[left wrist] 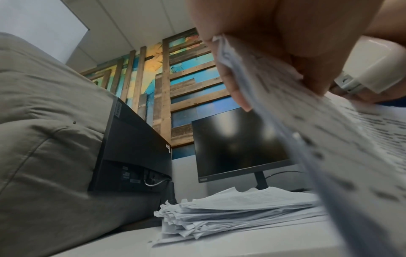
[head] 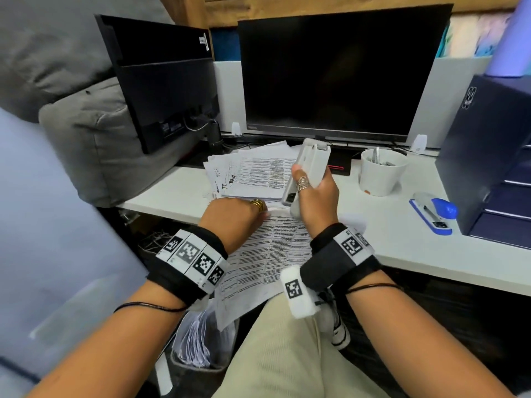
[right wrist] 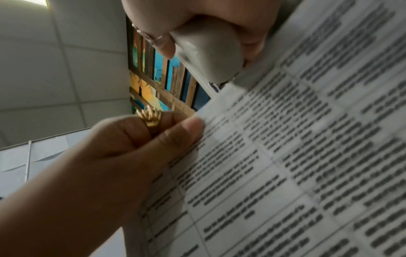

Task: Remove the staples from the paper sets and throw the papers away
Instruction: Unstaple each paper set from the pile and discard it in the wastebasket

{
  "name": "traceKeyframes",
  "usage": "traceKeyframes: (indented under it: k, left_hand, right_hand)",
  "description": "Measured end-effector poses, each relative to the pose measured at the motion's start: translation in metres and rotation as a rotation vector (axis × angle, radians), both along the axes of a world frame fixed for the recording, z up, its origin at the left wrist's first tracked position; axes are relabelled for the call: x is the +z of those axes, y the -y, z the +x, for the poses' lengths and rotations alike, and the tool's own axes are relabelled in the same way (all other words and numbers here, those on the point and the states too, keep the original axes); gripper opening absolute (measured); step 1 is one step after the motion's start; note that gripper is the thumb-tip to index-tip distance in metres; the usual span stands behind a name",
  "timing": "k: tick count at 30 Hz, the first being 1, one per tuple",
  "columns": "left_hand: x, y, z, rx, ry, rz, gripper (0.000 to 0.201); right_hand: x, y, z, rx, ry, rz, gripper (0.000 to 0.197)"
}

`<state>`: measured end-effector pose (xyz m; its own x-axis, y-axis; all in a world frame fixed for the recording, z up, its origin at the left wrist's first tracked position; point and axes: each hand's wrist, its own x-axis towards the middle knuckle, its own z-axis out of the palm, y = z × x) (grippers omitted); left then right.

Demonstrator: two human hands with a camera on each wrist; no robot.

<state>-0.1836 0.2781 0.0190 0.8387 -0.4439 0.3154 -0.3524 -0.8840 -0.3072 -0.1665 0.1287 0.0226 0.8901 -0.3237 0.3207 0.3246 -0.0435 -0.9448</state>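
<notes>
A printed paper set [head: 270,254] hangs over the desk's front edge onto my lap. My left hand [head: 263,211] pinches its top corner between thumb and fingers; the left wrist view shows the fingers [left wrist: 237,83] on the sheets' edge [left wrist: 351,156]. My right hand [head: 306,182] grips a white stapler [head: 311,162] held upright, its lower end down at that same corner beside the left fingers. In the right wrist view the stapler's rounded end [right wrist: 208,52] meets the paper's corner [right wrist: 285,156], next to my left hand [right wrist: 153,137]. No staple is visible.
A loose stack of papers [head: 253,173] lies behind my hands, before the black monitor [head: 339,73]. A white cup [head: 382,173] and a blue stapler [head: 434,214] stand to the right, with a dark drawer box [head: 488,156] beyond. A bagged bin [head: 201,340] holding papers sits under the desk.
</notes>
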Motion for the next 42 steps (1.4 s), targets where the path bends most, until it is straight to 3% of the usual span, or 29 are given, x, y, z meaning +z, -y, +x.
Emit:
traceKeyframes:
  k: [13,21,32,42]
  left_hand:
    - [-0.006,0.012,-0.007,-0.031,-0.026,0.028,0.043]
    - [-0.011,0.013,-0.005,-0.022,-0.046,0.037,0.040]
    - [-0.015,0.009,0.001,-0.042,-0.043,0.004,0.038]
    - [-0.015,0.012,0.000,-0.039,-0.033,0.047,0.038]
  right_hand:
    - [-0.019,-0.007,0.000,0.000,0.091,-0.213,0.021]
    - [-0.026,-0.013,0.009,0.039,0.115,-0.182,0.011]
    - [-0.020,-0.007,0.016,0.085,-0.046,-0.077,0.025]
    - [-0.024,-0.011,0.015,0.019,0.011,-0.068,0.027]
